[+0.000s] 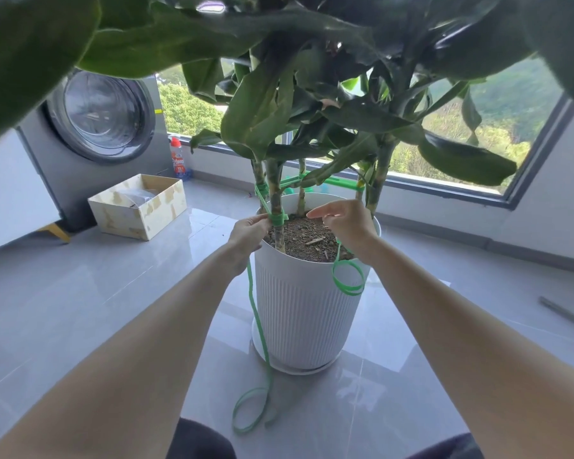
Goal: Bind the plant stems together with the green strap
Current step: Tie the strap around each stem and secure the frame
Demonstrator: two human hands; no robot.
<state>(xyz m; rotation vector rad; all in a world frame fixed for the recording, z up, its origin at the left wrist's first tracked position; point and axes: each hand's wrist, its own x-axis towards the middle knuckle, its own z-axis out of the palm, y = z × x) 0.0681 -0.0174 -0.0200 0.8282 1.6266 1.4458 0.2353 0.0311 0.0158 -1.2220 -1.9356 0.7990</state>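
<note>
A large leafy plant with several striped stems grows in a white ribbed pot full of soil. A green strap is wound round the nearest stem and runs up to the stems behind. My left hand pinches the strap at the left of that stem; a long tail hangs from it to the floor and loops there. My right hand hovers over the soil with curled fingers, and a coiled length of strap dangles below it outside the pot's rim.
A washing machine stands at the back left, with an open cardboard box and a red-capped bottle beside it. A window runs behind the pot. A grey rod lies on the tiled floor at right. Big leaves hang overhead.
</note>
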